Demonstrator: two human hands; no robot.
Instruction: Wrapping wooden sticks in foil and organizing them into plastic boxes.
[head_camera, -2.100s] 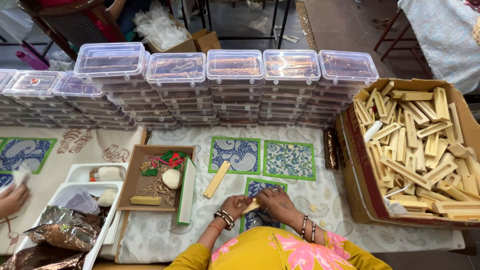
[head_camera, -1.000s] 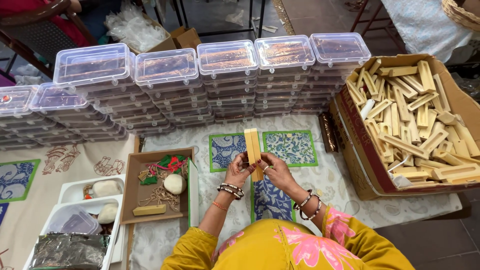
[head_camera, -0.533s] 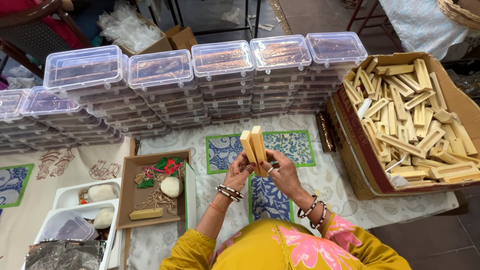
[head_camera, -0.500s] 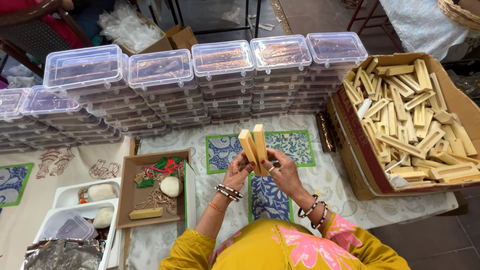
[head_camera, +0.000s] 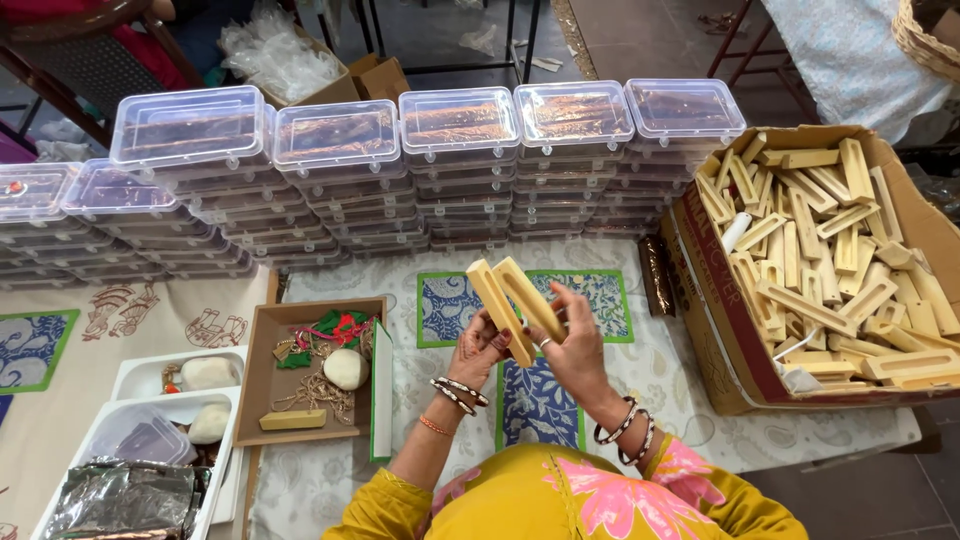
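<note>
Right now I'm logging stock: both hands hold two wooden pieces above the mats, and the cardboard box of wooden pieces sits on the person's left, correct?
Not quite. The head view shows the box on the person's right. The hands, left and right, do hold two wooden pieces above the mats.

The left hand (head_camera: 481, 347) and right hand (head_camera: 572, 342) hold two wooden bars (head_camera: 513, 302) up over the worktop (head_camera: 655, 390), the bars touching at the lower end and spread apart at the top. Below the hands lie blue printed cards (head_camera: 449, 307) with green borders; to the left sits a brown tray (head_camera: 262, 350) with a white lump (head_camera: 346, 368), thread and trinkets. A carton (head_camera: 720, 330) of wooden pieces (head_camera: 820, 270) stands at right, and stacked clear boxes (head_camera: 455, 160) line the back.
</note>
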